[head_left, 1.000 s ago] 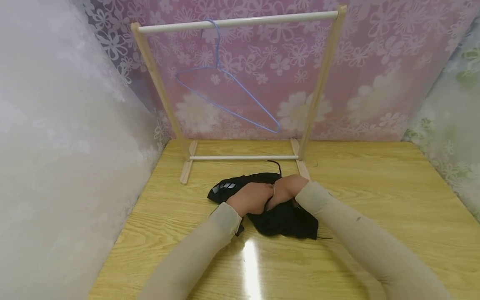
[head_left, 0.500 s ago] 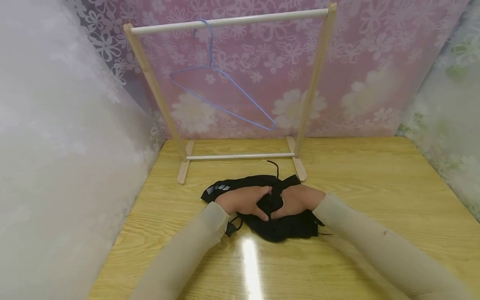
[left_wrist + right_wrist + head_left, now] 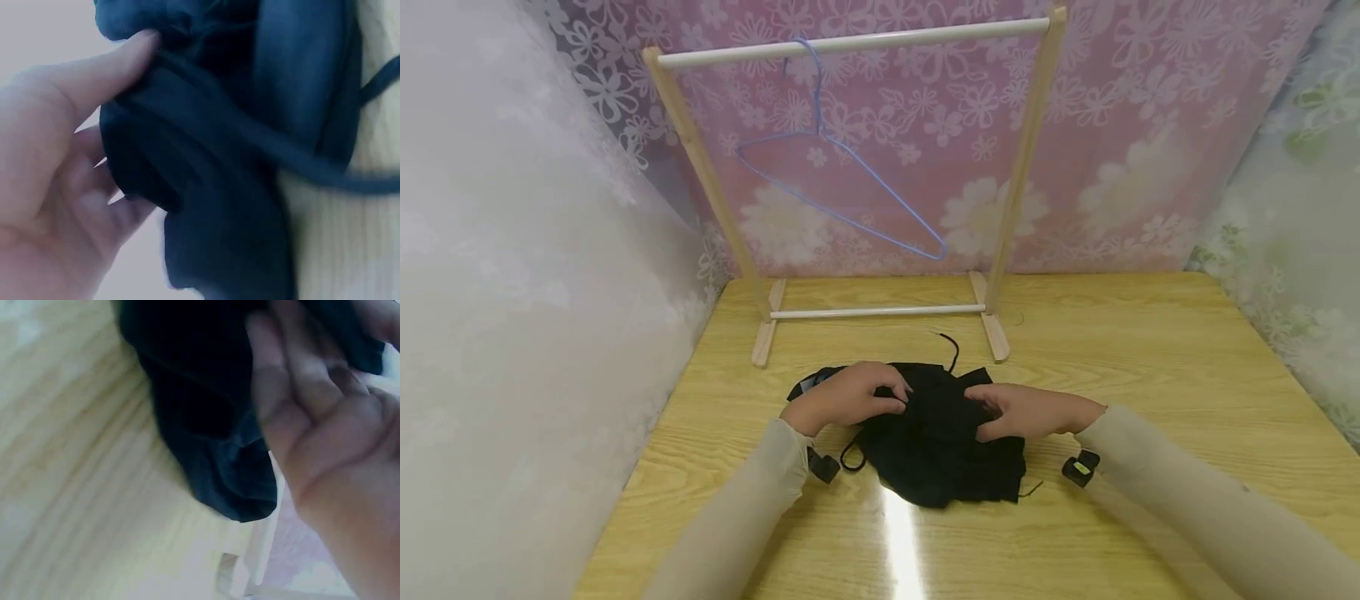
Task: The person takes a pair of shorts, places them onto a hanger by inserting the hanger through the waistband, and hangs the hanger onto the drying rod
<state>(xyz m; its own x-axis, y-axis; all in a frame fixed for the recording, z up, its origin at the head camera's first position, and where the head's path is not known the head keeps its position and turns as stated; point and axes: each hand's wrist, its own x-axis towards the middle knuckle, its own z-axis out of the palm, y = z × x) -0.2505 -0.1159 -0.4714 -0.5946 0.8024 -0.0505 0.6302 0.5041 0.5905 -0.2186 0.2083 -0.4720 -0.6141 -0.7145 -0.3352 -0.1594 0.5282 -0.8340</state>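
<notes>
A crumpled black garment (image 3: 936, 450) with thin dark cords lies on the table; its exact kind is hidden in the folds. At its left side my left hand (image 3: 853, 396) pinches the cloth, the thumb (image 3: 119, 69) on top and the fingers curled behind. Over the garment's right part is my right hand (image 3: 1026, 410), its fingers (image 3: 312, 381) loosely bent against the cloth and its thumb held apart from them. Pale patches on the garment's far left end are partly covered by the left hand.
Behind the garment stands a wooden rack (image 3: 1022, 179) with white bars. A blue hanger (image 3: 880, 179) hangs tilted from its top bar. Wood-grain table (image 3: 1120, 333) surrounds the garment, and patterned sheets (image 3: 1135, 167) rise at the back and sides.
My hands have moved apart from the garment's middle, the left one leftward and the right one rightward. The cloth between them is spread wider and nearer to me.
</notes>
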